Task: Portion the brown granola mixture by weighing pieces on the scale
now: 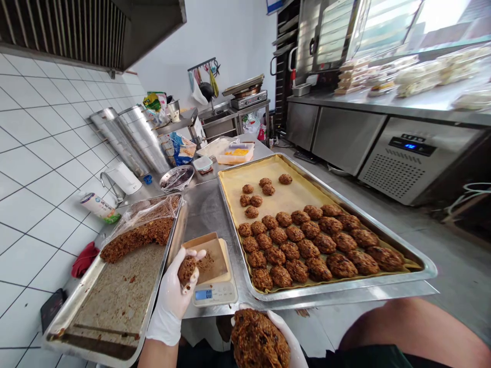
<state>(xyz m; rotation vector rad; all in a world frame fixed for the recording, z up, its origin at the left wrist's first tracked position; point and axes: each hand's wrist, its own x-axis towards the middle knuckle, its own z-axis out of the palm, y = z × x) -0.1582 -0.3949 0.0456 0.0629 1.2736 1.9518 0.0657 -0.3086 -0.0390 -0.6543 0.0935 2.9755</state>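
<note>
The table (203, 204) shows a strip of steel between its trays. The lined tray (429, 271) stops just short of the near edge; balls (295, 233) pack its near half, and paper (299, 191) shows along its far edge. The other tray (118, 291) has mixture (134, 232) heaped at its far end. By the near edge sits the scale (226, 294). Off that edge, the right hand (286, 332) grips a big lump (257, 340); at the scale's left edge, the left hand (174, 283) curls around a small ball (186, 270).
</note>
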